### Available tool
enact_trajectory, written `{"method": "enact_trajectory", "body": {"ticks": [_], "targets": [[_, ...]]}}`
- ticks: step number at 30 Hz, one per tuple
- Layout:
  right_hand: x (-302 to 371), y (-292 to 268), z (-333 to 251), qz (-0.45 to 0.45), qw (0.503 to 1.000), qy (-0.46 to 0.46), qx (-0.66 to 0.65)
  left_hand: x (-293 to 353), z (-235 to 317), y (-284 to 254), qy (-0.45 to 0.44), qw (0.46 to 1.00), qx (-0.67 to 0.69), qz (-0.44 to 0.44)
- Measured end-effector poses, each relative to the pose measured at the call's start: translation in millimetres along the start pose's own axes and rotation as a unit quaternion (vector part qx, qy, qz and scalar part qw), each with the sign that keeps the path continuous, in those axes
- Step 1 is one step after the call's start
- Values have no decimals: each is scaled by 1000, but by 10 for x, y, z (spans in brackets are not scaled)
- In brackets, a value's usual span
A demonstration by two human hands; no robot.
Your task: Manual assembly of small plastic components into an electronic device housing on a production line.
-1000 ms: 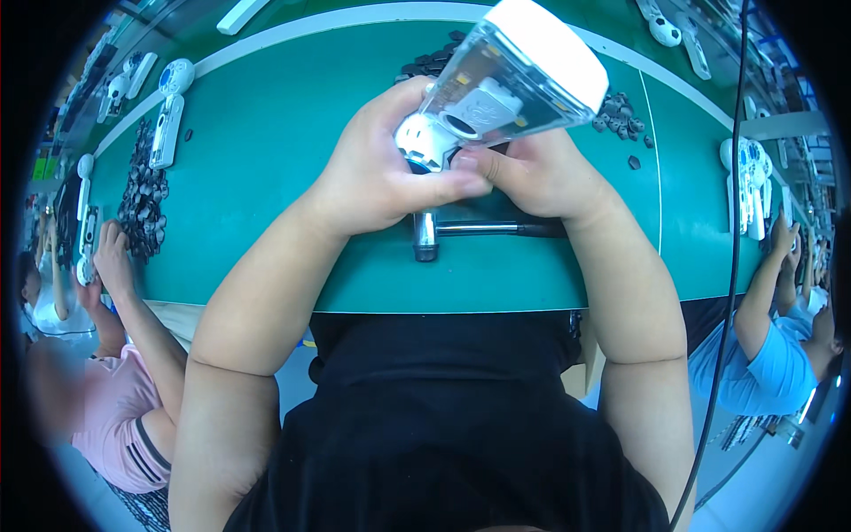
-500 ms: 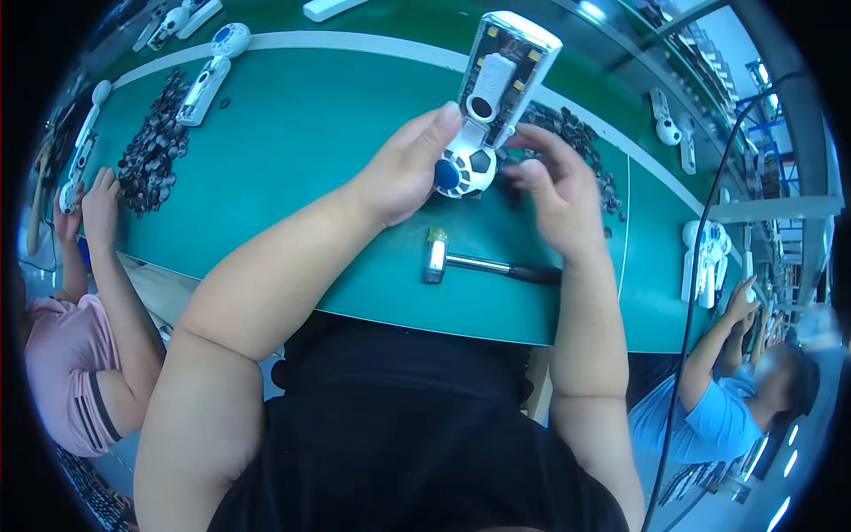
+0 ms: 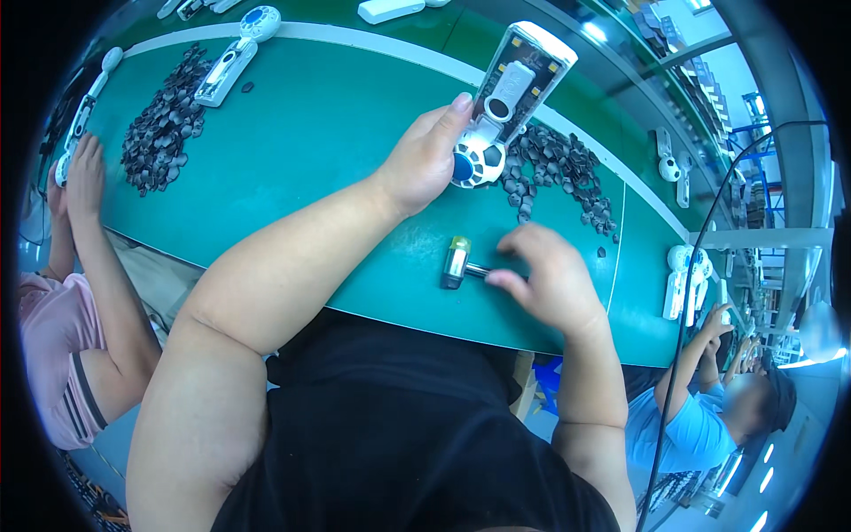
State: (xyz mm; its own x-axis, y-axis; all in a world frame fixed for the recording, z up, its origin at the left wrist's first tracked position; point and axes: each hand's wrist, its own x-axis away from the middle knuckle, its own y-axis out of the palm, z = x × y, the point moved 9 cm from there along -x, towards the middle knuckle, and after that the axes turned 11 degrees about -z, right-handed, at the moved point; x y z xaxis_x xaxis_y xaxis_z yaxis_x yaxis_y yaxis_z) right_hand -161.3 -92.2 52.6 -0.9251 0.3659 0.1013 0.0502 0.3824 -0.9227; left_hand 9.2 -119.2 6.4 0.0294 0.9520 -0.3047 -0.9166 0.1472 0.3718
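Note:
My left hand point(image 3: 424, 160) grips a white handheld device point(image 3: 523, 80) by its lower part. The device stands tilted, with a soccer-ball-patterned round end and a blue disc low down. Above that is a long section with a dark face, small yellow parts and a pale oval piece. On the green table lies a small hammer point(image 3: 456, 263) with a silver head, a yellow-green face and a dark face. My right hand point(image 3: 554, 279) is over its handle, thumb and fingers apart and slightly blurred. The hand hides most of the handle; contact is unclear.
Small dark pieces lie in a pile point(image 3: 567, 173) behind my right hand and another pile point(image 3: 167, 129) at the left. A similar white device point(image 3: 232, 66) rests by the left pile. More white devices point(image 3: 684, 279) are at right. Co-workers sit on both sides; a black cable point(image 3: 700, 239) hangs at right.
My right hand has left the device's side and come down toward me, over the hammer's handle. My left hand still holds the device, slightly shifted to the right in view.

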Motion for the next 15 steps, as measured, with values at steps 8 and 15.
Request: {"method": "enact_trajectory", "body": {"ticks": [8,15], "targets": [[-447,-139,506,194,924,132,-302,77,331,154,113,949,-294,19],[-488,49,611,197,893,114,-389,67,365,193,111,895,-433,19]]}}
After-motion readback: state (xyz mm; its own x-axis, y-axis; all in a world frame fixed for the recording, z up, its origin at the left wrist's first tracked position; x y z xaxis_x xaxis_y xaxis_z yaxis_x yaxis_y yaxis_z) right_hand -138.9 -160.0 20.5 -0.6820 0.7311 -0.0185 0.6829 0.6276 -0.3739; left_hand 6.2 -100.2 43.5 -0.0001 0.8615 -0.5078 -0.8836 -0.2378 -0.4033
